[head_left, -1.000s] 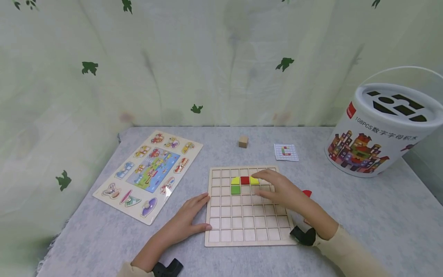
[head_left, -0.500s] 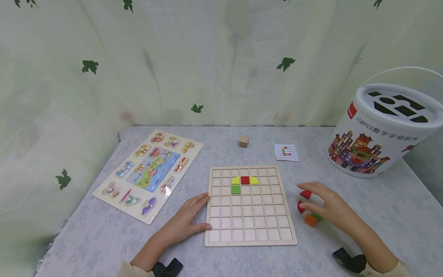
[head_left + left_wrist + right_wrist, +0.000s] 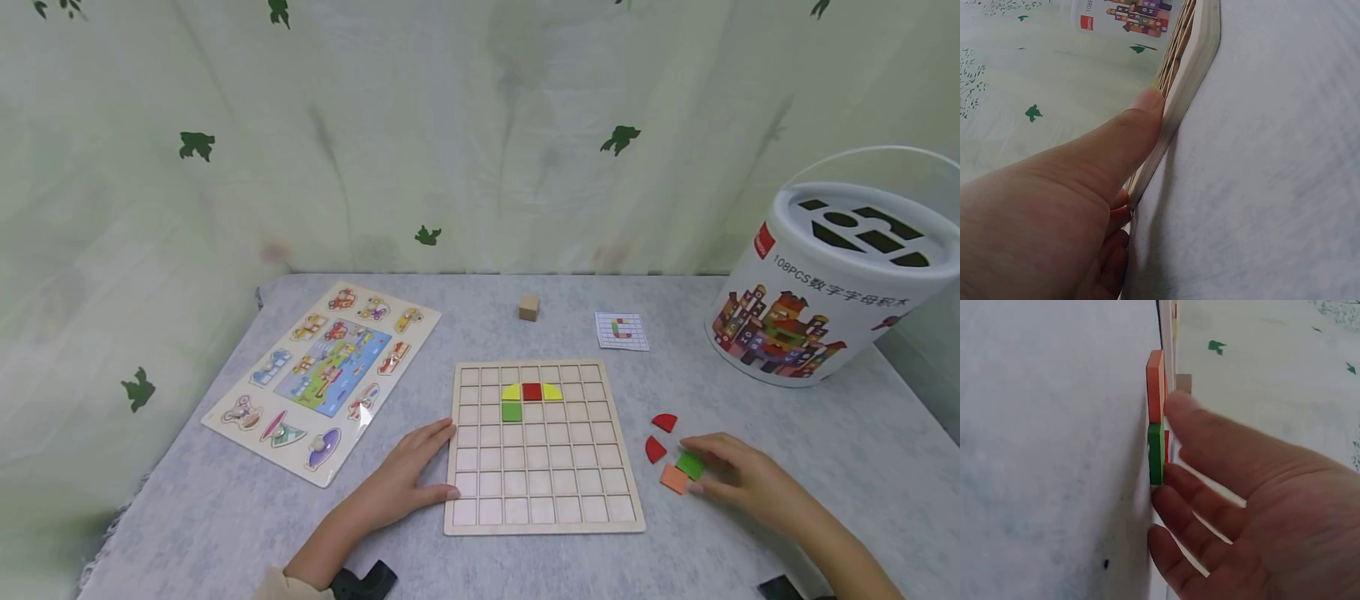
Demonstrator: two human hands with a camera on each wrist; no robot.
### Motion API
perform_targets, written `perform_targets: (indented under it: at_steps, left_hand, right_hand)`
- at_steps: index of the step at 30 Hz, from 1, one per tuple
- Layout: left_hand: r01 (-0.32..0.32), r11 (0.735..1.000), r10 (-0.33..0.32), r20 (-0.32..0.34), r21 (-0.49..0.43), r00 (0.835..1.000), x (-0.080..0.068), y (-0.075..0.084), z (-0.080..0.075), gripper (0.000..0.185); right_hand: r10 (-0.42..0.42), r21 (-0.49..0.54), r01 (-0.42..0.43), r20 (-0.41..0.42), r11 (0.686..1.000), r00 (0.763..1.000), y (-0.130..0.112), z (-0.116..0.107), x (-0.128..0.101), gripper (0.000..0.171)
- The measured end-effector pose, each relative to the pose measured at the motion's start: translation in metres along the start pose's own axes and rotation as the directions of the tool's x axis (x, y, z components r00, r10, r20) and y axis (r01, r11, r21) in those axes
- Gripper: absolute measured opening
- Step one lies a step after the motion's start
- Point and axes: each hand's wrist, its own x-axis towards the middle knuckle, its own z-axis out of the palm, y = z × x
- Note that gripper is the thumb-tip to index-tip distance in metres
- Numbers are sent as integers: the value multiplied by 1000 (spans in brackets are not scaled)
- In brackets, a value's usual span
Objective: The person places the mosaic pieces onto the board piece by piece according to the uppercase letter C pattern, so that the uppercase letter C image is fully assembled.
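Note:
A wooden grid board lies on the table. On it sit two yellow quarter-round tiles, a red square tile and a green square tile. My left hand rests at the board's left edge, its thumb touching the rim in the left wrist view. Right of the board, my right hand is around a loose green square tile, thumb and forefinger spread to either side; a firm grip is not visible. Beside it lie an orange square tile and two red quarter-round tiles.
A vehicle puzzle board lies at the left. Behind the grid board are a small wooden cube and a card with a coloured pattern. A large white bucket stands at the back right, before a leaf-print curtain.
My right hand has left the top yellow tile on the grid and moved right, then lower, to the loose green tile. The left hand has stayed at the board's edge.

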Motion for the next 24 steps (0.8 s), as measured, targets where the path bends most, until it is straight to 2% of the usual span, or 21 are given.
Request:
perform_targets:
  at_steps: [6,12,17,24]
  left_hand:
    - [-7,1000,7,-12,8,1000,0,0,0,77]
    - [-3,1000,3,-7,8,1000,0,0,-1,77]
    - [-6,1000,6,-8,3,1000,-1,0,0,77]
    - [-2,1000,2,-1,2,1000,0,0,0,77]
  right_hand:
    - [10,-6,-10,-12,1000,1000,5,5,-1,42]
    - [39,-48,-40,-22,998,999,0,3,1,37]
    - [-20,-69,15,-66,997,998,-10,-3,3,40]
    - [-140,-14,139,-135,990,981,-38,-7,11,35]
